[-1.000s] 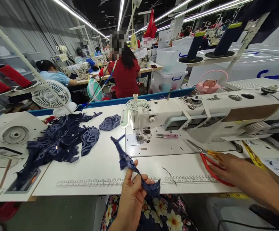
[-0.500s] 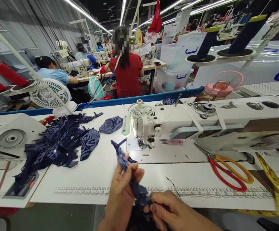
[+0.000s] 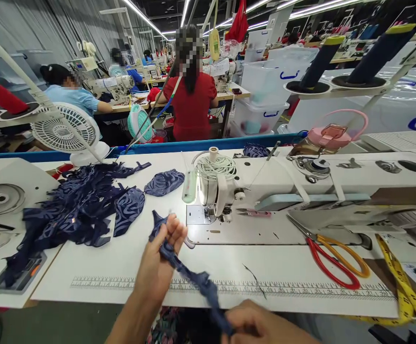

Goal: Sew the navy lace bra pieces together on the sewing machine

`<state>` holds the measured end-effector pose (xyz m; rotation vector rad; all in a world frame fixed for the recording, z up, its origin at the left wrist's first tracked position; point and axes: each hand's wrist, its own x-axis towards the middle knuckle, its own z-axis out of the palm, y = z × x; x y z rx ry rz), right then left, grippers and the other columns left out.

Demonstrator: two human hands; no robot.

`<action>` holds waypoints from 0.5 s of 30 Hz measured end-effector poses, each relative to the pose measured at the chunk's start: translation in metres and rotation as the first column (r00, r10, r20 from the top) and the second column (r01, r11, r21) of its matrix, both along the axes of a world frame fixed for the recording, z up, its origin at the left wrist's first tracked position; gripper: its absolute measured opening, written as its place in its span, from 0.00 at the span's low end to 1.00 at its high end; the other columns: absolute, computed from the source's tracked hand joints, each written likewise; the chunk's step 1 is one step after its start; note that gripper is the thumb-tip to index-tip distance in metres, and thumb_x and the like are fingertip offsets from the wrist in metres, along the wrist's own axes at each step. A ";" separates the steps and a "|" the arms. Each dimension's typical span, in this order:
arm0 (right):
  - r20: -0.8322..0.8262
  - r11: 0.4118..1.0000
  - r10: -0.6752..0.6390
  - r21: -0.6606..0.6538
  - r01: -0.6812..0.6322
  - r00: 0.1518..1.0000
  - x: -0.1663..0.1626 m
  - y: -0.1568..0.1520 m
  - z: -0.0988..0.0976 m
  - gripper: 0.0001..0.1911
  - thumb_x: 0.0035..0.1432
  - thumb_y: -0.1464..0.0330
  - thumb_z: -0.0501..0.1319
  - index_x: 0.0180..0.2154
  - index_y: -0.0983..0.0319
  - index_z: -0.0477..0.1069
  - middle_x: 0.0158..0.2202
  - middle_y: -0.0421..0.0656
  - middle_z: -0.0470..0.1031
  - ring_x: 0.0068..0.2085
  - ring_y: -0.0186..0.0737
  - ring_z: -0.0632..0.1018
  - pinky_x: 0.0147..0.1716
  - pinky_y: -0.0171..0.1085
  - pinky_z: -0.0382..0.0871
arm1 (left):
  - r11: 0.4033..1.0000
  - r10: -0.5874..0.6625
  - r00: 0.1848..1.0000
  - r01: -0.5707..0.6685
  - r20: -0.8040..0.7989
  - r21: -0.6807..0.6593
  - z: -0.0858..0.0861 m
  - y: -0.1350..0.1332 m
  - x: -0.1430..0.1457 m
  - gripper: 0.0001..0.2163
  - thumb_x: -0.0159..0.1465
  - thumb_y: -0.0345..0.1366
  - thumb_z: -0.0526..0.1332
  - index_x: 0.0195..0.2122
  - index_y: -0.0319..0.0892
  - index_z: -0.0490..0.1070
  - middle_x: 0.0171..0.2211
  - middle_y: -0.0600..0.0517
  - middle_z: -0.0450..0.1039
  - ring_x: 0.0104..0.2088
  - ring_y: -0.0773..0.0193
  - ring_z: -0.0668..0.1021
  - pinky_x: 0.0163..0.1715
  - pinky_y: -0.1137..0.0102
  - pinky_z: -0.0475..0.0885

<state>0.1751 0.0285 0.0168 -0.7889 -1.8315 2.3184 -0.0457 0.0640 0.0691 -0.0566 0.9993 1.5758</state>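
A narrow navy fabric piece [image 3: 193, 276] stretches diagonally between my two hands, over the front of the white table. My left hand [image 3: 163, 251] is closed around its upper part, fingers curled, with a pointed end sticking out beyond them. Low in the view, my right hand [image 3: 247, 322] pinches the other end at the table's front edge. Left of them lie a heap of navy fabric pieces [image 3: 75, 205] and two patterned navy cup-shaped pieces [image 3: 129, 210]. The sewing machine needle area [image 3: 211, 210] is just beyond my left hand.
Large scissors with red and orange handles [image 3: 331, 258] lie right, beside a yellow tape measure [image 3: 401, 282]. Small pink thread snips [image 3: 254, 213] rest on the machine bed. A white fan [image 3: 66, 126] stands back left. Co-workers sit at machines ahead, one in a red top [image 3: 191, 105].
My left hand has moved left and up, and my right hand slightly lower. The fabric piece, bunched before, now stretches out between them. The camera view has shifted a little.
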 end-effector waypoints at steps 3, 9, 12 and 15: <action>0.236 0.995 -0.098 0.016 0.097 0.967 0.065 0.022 0.025 0.31 0.55 0.40 0.56 0.34 0.63 0.72 0.18 0.36 0.63 0.17 0.30 0.66 0.18 0.30 0.62 | 0.998 0.066 0.994 -0.068 -0.089 -0.013 -0.005 0.007 -0.033 0.13 0.71 0.28 0.51 0.47 0.33 0.75 0.40 0.43 0.79 0.37 0.64 0.82 0.42 0.69 0.81; 0.263 0.482 -0.459 0.876 -0.011 0.849 0.144 0.087 0.078 0.22 0.61 0.48 0.55 0.36 0.56 0.79 0.32 0.49 0.79 0.34 0.44 0.81 0.32 0.36 0.75 | 0.998 -0.060 0.960 0.049 -0.274 -0.046 -0.032 0.003 -0.056 0.13 0.70 0.30 0.53 0.51 0.35 0.72 0.45 0.42 0.78 0.42 0.64 0.81 0.41 0.74 0.79; 0.155 0.064 -0.534 0.988 -0.143 0.831 0.132 0.092 0.054 0.18 0.68 0.59 0.51 0.42 0.58 0.79 0.39 0.50 0.79 0.36 0.43 0.81 0.34 0.38 0.76 | 0.970 -0.227 0.829 0.147 -0.511 -0.192 -0.039 -0.014 -0.067 0.22 0.65 0.34 0.61 0.60 0.37 0.63 0.51 0.40 0.74 0.49 0.56 0.78 0.53 0.60 0.74; -0.017 -0.161 -0.556 0.983 -0.088 0.831 0.099 0.064 0.013 0.15 0.66 0.71 0.52 0.48 0.61 0.75 0.44 0.51 0.78 0.43 0.43 0.80 0.43 0.40 0.76 | 0.960 -0.187 0.326 -0.138 -0.927 -0.242 -0.038 -0.033 -0.081 0.37 0.60 0.42 0.66 0.67 0.44 0.51 0.60 0.40 0.64 0.56 0.47 0.71 0.60 0.48 0.62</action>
